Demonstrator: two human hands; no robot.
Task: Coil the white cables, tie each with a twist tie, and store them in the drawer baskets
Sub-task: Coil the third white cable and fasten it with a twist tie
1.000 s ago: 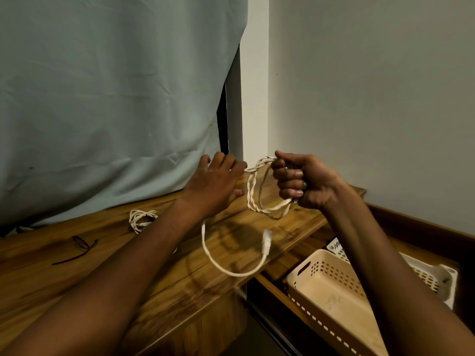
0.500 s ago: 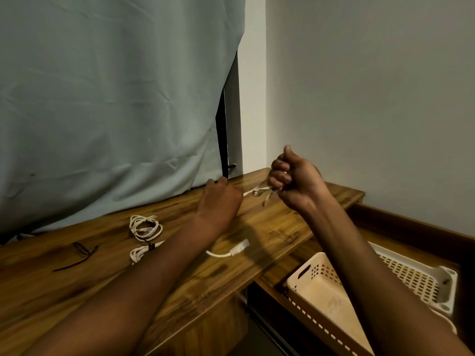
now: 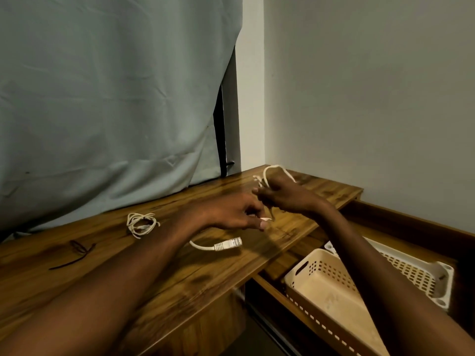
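White cables sit at three spots along the wooden table (image 3: 77,273), which runs across the lower left of the frame. Nearest, at lower right, an open drawer (image 3: 272,286) holds two perforated baskets: a cream basket (image 3: 329,296) in front and a white basket (image 3: 421,276) just behind it toward the right edge. Neither shows a cable inside.

On the table, just left of centre, a loose cable end with a clear plug (image 3: 226,244) lies flat, its cord running back under the left forearm. Farther left, a dark twist tie (image 3: 74,255) lies by itself on the wood. Beyond it, a coiled cable (image 3: 141,223) rests on the table, already bunched into loops.

At centre, the two hands meet above the table. The left hand (image 3: 231,214) has its fingers curled, thumb and fingertips pinching something small and pale at the right hand's underside. The right hand (image 3: 285,196) is closed round a bundle of white cable (image 3: 275,173), one loop arching up above its knuckles.

Behind it all, a pale curtain (image 3: 108,98) fills the upper left and drapes onto the table's back edge, and a plain wall (image 3: 372,98) fills the upper right.
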